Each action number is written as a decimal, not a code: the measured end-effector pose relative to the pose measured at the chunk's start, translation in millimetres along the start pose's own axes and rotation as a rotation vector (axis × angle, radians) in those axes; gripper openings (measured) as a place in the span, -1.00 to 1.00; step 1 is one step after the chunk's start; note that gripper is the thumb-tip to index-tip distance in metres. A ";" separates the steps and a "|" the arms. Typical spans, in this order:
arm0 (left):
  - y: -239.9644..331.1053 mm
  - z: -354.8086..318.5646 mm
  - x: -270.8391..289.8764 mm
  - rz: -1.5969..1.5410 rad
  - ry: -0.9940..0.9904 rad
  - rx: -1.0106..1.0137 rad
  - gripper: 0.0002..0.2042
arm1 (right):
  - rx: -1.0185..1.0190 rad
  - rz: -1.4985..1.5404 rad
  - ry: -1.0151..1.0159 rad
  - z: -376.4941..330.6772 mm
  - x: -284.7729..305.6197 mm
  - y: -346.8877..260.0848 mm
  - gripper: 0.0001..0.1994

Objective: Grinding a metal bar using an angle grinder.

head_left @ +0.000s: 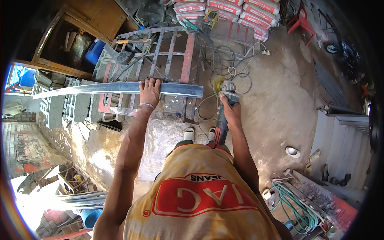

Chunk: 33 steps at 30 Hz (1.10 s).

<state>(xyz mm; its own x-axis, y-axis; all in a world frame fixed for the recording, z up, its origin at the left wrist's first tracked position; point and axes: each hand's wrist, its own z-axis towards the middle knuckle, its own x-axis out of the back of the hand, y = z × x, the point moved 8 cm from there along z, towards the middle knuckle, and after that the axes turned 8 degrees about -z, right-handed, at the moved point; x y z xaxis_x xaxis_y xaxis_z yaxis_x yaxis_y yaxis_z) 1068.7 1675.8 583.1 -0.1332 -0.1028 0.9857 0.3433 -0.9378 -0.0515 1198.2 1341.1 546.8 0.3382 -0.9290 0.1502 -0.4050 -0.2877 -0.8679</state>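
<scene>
Left hand (150, 95) on a long, silver metal bar (116, 88), right hand (233, 115) around a dark angle grinder (222, 121).
The bar lies across a red-and-grey slatted metal frame (186, 60); the left hand's fingers, close together, clasp it from above. Right of the bar's end and apart from it, the right hand grips the grinder, its yellowish disc (218, 85) foremost.

Before you stands a slatted metal workbench (187, 60), partly red. A long grey metal profile (180, 89) lies across its near part, reaching past its left side. Farther left on it rests an orange-handled tool (134, 41). To your right, looped cables (249, 76) lie on the concrete floor (276, 104).
</scene>
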 end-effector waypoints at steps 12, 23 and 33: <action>-3.3 21.1 -1.9 -0.082 -0.152 -0.027 -0.67 | -0.233 0.315 -0.085 2.9 -37.2 58.6 -0.36; -13.0 41.6 -24.7 -0.005 -0.575 -0.059 -0.54 | -0.310 0.394 -0.146 -9.6 -49.5 22.5 -0.57; 0.0 52.4 -26.9 -0.022 -0.688 -0.068 -0.45 | -0.212 0.383 -0.071 -7.1 -42.8 12.4 -0.57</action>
<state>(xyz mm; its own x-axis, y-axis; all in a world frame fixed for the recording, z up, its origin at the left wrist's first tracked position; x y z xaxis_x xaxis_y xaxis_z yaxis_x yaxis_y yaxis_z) 1120.9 1695.9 565.0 0.4880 0.1294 0.8632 0.2854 -0.9582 -0.0178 1172.7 1375.6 532.9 0.1842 -0.9618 -0.2024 -0.6748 0.0260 -0.7375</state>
